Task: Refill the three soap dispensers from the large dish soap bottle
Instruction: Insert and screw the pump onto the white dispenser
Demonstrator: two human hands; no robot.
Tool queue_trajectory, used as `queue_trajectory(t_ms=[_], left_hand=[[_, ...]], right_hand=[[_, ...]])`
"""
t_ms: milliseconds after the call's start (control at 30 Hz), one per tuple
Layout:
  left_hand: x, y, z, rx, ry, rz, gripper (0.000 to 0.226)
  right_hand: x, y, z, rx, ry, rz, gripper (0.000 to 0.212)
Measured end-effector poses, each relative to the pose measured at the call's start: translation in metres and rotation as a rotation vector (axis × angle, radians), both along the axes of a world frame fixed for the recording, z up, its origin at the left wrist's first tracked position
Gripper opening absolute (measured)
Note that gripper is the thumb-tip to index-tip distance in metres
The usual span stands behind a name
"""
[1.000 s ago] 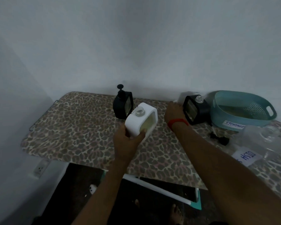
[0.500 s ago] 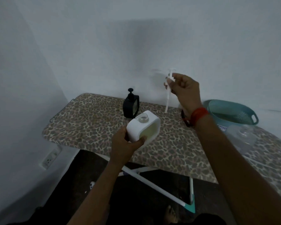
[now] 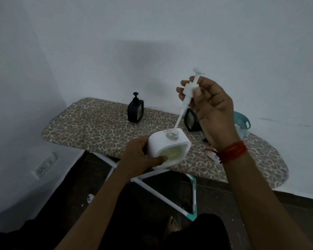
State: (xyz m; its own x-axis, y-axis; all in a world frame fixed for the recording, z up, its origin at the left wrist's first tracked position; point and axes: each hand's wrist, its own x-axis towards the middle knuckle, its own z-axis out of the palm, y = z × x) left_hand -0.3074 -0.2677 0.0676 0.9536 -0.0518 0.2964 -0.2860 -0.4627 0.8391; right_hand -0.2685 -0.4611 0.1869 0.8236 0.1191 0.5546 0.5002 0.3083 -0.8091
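While the left hand (image 3: 139,156) gripped the white soap dispenser (image 3: 157,141) just below the middle of the frame, its thumb lay across the pale yellowish window and its fingers curled round the back. The dispenser was held tilted above the near edge of the leopard-print ironing board (image 3: 98,127), with its clear threaded neck uncapped. Right of centre, the right hand (image 3: 210,109) pinched the collar of the white pump (image 3: 187,90) between thumb and fingertips. The pump slanted, head uppermost, and its thin tube ran down and left to the mouth of the neck; whether the tip was inside could not be told.

Behind, near the wall, a black dispenser (image 3: 135,110) stood upright with its pump on. A second black dispenser (image 3: 191,120) stood to its right, partly hidden by the right hand. A teal basket (image 3: 242,121) showed at the right, beyond the wrist, which wore red thread bands (image 3: 231,152). Beside the bands a scrap of white label (image 3: 213,156) bore blue writing, too small to read. No brand was legible on any dispenser. A wall socket (image 3: 45,164) sat at the lower left.
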Motion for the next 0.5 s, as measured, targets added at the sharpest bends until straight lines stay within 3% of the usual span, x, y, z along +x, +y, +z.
queue_trajectory(t_ms=[67, 300, 500], left_hand=[[-0.001, 0.001, 0.006, 0.015, -0.012, 0.004, 0.056], [-0.004, 0.013, 0.017, -0.061, -0.016, -0.003, 0.06], [-0.004, 0.016, 0.025, -0.151, -0.007, -0.031, 0.059]], right_hand=[[-0.005, 0.004, -0.006, -0.026, -0.001, 0.023, 0.041], [-0.009, 0.002, -0.039, -0.335, -0.011, 0.069, 0.029], [-0.009, 0.0, -0.046, -0.359, -0.052, 0.092, 0.037]])
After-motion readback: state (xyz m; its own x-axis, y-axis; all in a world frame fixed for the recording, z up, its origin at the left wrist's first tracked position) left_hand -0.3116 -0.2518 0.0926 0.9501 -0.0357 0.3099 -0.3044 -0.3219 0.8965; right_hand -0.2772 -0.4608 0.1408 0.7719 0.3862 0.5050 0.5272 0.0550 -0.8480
